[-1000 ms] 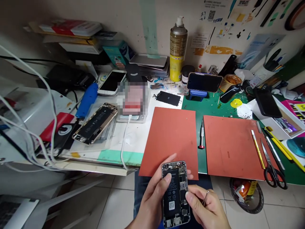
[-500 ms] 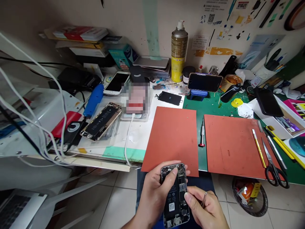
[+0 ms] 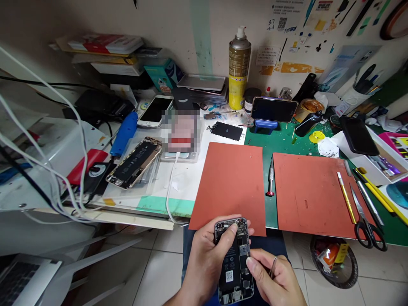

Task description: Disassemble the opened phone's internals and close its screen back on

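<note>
An opened phone (image 3: 232, 259) with its screen off shows its black battery and inner parts, held low in front of the mat's edge, over my lap. My left hand (image 3: 207, 255) is closed around its left side, thumb pressed on the upper inside and fingertips showing past the right edge. At the phone's right edge my right hand (image 3: 270, 274) has thumb and index finger pinched together. A thin curved piece of metal (image 3: 273, 267) shows by its fingers; whether it is a ring or a tool I cannot tell. Whatever sits between the fingertips is hidden.
Two reddish-brown mats (image 3: 234, 182) lie on the bench with a screwdriver (image 3: 270, 178) between them. Scissors (image 3: 366, 225) rest at right. Another opened phone (image 3: 135, 163) lies left, near white cables (image 3: 83, 148). A spray can (image 3: 239, 70) stands behind; a bin (image 3: 334, 263) is on the floor.
</note>
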Motion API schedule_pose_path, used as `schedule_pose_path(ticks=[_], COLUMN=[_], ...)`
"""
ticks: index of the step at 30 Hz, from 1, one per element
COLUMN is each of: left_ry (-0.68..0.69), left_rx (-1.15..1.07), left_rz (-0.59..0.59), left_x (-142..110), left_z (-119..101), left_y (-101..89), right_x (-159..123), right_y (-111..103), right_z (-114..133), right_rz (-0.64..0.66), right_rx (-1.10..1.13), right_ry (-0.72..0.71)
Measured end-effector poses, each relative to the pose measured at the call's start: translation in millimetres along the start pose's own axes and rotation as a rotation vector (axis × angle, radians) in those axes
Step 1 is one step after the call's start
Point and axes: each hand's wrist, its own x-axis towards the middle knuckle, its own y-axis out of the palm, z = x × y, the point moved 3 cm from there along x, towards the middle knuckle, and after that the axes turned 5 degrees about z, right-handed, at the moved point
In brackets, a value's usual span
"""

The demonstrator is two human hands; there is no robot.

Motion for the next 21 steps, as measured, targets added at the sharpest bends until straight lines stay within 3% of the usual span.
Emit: schedule_pose_path(ticks=[21], left_ry=[-0.094], left_rx=[-0.094], left_rz=[-0.02], left_x=[3.8], left_z=[-2.3], left_y=[3.4], right_x=[0.3], right_y=[0.5], right_z=[-1.0], right_rz=[0.015], right_rx=[-0.02], right_ry=[0.033])
